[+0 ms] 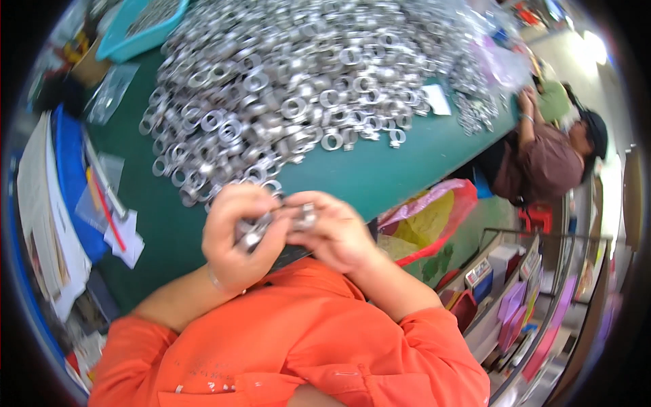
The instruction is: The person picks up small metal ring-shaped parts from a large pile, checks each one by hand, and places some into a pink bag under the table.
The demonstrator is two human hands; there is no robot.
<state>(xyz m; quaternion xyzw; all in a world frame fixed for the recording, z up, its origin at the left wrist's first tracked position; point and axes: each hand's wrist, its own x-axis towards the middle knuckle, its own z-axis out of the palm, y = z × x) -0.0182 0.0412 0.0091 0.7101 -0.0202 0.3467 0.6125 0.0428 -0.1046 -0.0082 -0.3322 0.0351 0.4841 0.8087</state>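
In the head view, both bare hands meet near the middle of the frame, just below the heap. The left hand [227,230] is closed, its fingers curled round a shiny metal piece [251,236] with a rounded surface. The right hand [339,237] pinches a small, bright fitting [307,216] between thumb and fingers. Motion blur softens both, and whether the two touch cannot be told.

The heap [291,102] fills the upper middle: silvery metal rings, smooth and short like cut tube, many with a small tab, tumbled over one another. Its lower edge reaches right up to the fingers. Under it lies a flat, matte green table [359,169]. Smaller metal bits [475,112] gather at the upper right, near crinkled clear plastic [502,64] and a flat white slip [437,100].

In the upper left stands a smooth turquoise basin [122,47] holding fine grey pieces. At the left edge are stacked papers [41,210], a blue folder [71,176] and a slim red pen [112,220].

Right of centre hangs a glossy sack [468,200], pink-rimmed and yellow inside. A co-worker [546,163] in brown sits at the right. Orange cloth [291,332], softly creased, covers the wearer's torso along the bottom.
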